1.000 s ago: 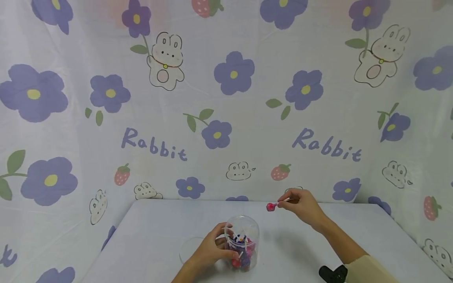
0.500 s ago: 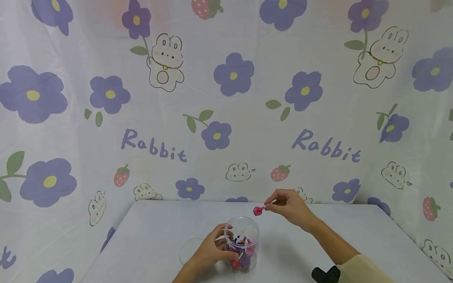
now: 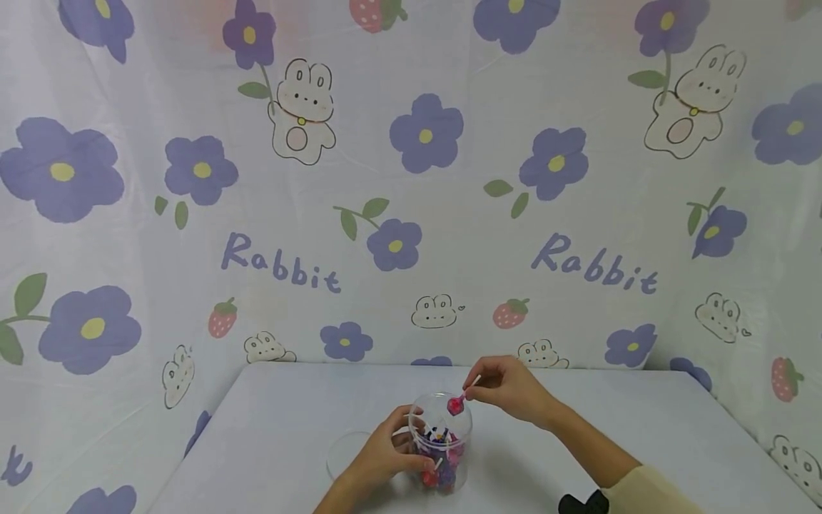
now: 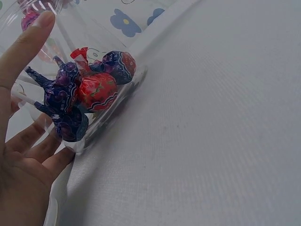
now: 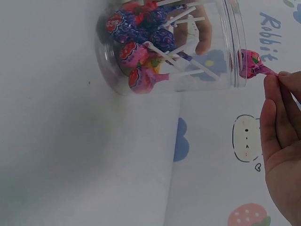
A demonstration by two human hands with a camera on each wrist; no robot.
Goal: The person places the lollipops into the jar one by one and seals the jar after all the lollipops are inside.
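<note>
A clear plastic jar (image 3: 465, 457) stands upright on the table with several wrapped lollipops (image 5: 162, 40) inside, purple, red and pink, their white sticks pointing various ways. My left hand (image 3: 380, 457) grips the jar's side, thumb in front and fingers behind; the left wrist view shows the thumb (image 4: 30, 44) along the clear wall. Between thumb and fingertips my right hand (image 3: 514, 392) pinches a pink lollipop (image 3: 455, 406) by its stick, head down. That lollipop's head is right at the jar's open mouth, overlapping the rim in the right wrist view.
A clear round lid (image 3: 340, 450) lies on the white table (image 3: 289, 407), left of the jar and partly behind the left hand. A black object (image 3: 583, 502) shows at the right sleeve. Behind the table hangs a cloth (image 3: 449, 214) printed with flowers and rabbits.
My right hand has moved left and down, bringing the pink lollipop from right of the jar to its mouth. The left hand and jar stay in place.
</note>
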